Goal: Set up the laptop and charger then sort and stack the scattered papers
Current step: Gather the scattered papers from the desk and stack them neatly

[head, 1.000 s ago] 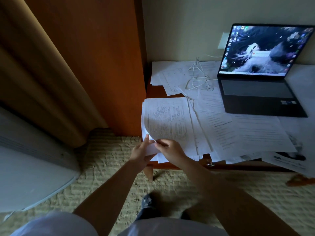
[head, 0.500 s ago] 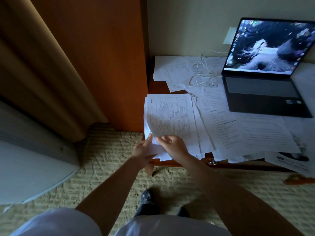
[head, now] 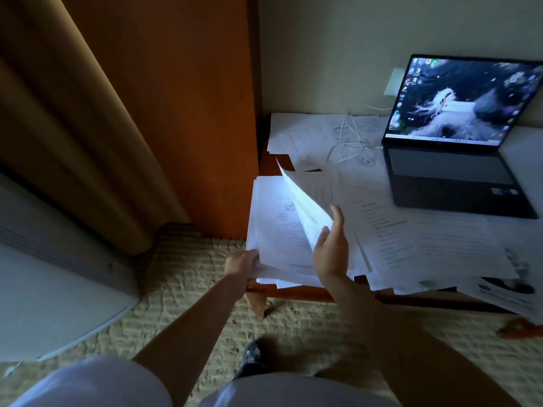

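Papers (head: pixel 282 230) stack gripped at near-left corner by left hand (head: pixel 242 264); top sheet (head: pixel 305 207) lifted on right hand (head: pixel 330 248), fingers straight.

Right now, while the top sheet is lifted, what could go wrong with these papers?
1. The lifted sheet rests on the right hand with only a loose grip; it may slip or crease.
2. The stack held by the left hand overhangs the table's edge and could slide to the carpet.
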